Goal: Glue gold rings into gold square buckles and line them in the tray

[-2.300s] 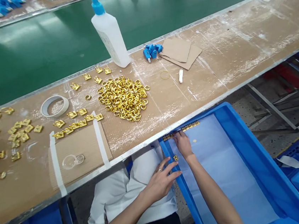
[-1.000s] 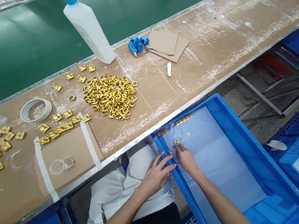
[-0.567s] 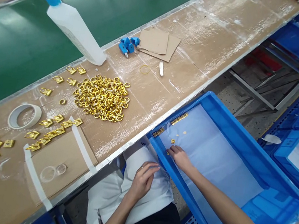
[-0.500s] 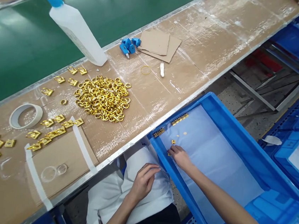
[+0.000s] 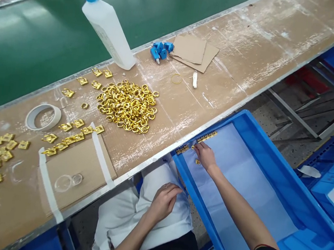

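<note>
Okay, right hand [image 5: 207, 156] pinched a small gold-coloured metallic piece [image 5: 193, 147] at its fingertips, between two gold rows [image 5: 207, 137] in the blue plastic tray [image 5: 276, 159]. Finger drift could've knocked either row or the loose gold piece [image 5: 197, 161] just nearside. Left hand [image 5: 163, 203] lay curled, grip unclear.

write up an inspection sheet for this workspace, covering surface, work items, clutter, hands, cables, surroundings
Surface: brown table with whitish scuffs and marks.
Work items: blue tray lined with a pale sheet; short rows of gold pieces along its wall, one loose gold piece apart from them.
Other stock: heap of gold rings on the table.
Clutter: bottle, tape roll, small blue parts, cardboard scraps.
Right hand: inside the tray, gripping a gold piece at the fingertips.
Left hand: over the lap, fingers curled, palm hidden.
Cables: nothing seen.
Surroundings: green strip beyond the table; metal frame at right.
</note>
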`<state>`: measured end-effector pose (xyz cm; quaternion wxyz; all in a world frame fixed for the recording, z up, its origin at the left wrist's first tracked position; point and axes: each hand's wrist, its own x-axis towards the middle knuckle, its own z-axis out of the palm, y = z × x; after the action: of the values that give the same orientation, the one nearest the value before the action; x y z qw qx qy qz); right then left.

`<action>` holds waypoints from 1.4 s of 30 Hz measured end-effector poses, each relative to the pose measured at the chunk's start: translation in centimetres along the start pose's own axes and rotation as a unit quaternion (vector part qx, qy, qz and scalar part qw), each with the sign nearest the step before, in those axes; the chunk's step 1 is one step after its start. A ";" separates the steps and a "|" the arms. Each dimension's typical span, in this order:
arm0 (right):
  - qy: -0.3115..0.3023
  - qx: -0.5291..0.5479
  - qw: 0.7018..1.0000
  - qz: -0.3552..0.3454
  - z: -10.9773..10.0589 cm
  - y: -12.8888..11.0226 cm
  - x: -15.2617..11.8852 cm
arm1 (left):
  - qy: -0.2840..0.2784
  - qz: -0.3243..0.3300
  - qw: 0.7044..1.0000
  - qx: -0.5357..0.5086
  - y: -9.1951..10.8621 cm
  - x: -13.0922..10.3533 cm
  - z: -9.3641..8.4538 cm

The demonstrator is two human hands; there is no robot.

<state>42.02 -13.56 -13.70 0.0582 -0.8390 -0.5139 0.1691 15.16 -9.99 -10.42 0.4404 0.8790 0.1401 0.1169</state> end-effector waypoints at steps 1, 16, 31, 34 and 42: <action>0.001 -0.001 1.000 0.002 0.2 -0.1 0.4 | -0.002 -0.002 1.000 -0.001 0.0 0.0 0.0; 0.027 -0.004 1.000 0.001 2.2 -0.7 1.5 | -0.016 -0.013 1.000 -0.001 -0.2 0.1 0.0; 0.086 0.052 0.984 -0.146 3.5 -1.8 -2.9 | -0.018 -0.031 0.999 -0.009 -0.3 0.0 0.0; 0.069 0.062 0.979 -0.182 3.9 -2.3 -2.7 | -0.021 -0.036 0.999 -0.007 -0.2 0.0 0.0; 0.048 0.080 0.980 -0.176 3.5 -2.8 -1.8 | -0.019 -0.040 0.999 0.000 0.0 0.2 -0.1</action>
<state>37.75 -14.10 -15.83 0.1790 -0.7353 -0.6348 0.1561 15.30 -9.84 -10.32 0.4477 0.8747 0.1665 0.0826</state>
